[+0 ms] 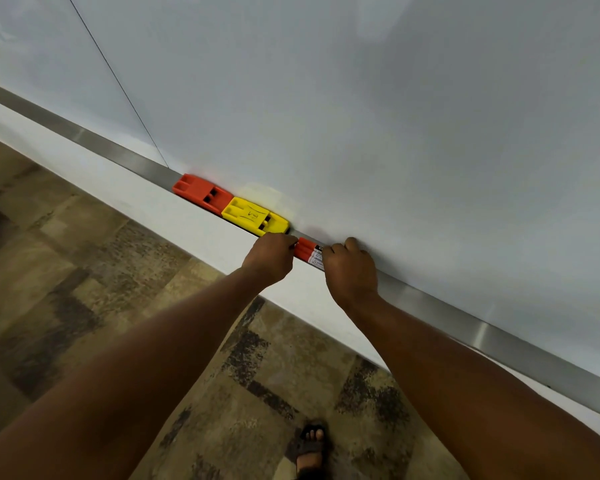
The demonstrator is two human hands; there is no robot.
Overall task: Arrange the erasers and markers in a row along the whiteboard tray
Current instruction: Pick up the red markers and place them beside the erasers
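Note:
An orange eraser (201, 191) and a yellow eraser (253, 216) lie end to end on the metal whiteboard tray (430, 306), touching each other. Just right of the yellow eraser lie red markers (305, 251) with white labels, side by side on the tray. My left hand (271, 258) pinches the red cap end of the markers. My right hand (352, 268) is closed over their other end and hides it. How many markers lie there I cannot tell.
The whiteboard (361, 116) rises behind the tray, with a thin dark seam (118, 81) at the left. Below the tray runs a white wall strip (84, 168), then a mottled brown floor (84, 271). A sandalled foot (310, 445) stands below my arms.

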